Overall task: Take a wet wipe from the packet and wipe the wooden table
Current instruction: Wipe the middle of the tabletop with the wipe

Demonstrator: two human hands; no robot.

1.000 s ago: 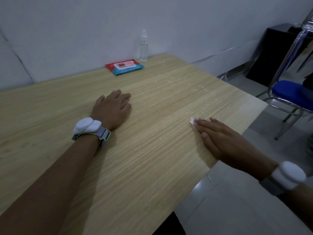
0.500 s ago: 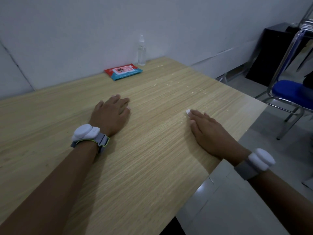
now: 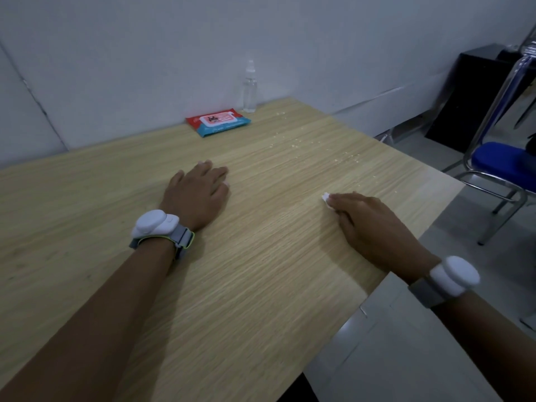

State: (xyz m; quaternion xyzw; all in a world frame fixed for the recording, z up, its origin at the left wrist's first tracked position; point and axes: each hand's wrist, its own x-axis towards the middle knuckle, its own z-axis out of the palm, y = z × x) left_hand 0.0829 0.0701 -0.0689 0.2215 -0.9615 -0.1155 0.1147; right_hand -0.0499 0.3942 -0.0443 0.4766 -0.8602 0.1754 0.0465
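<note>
My right hand point(image 3: 374, 227) lies flat on the wooden table point(image 3: 255, 285) near its right edge, fingers straight, pressing a white wet wipe point(image 3: 327, 197) against the wood; only a small corner of the wipe shows past the fingertips. My left hand point(image 3: 198, 192) rests palm down on the table's middle, holding nothing. The red and blue wet wipe packet point(image 3: 218, 123) lies at the far edge by the wall, its lid closed. Pale crumbs point(image 3: 295, 145) are scattered between the packet and my right hand.
A clear spray bottle point(image 3: 250, 88) stands against the wall right of the packet. A blue-seated metal chair point(image 3: 504, 163) and a dark cabinet point(image 3: 464, 91) are on the floor to the right, past the table's edge.
My right hand slid the wipe forward and left, then a little back toward the right. The left hand stayed in place.
</note>
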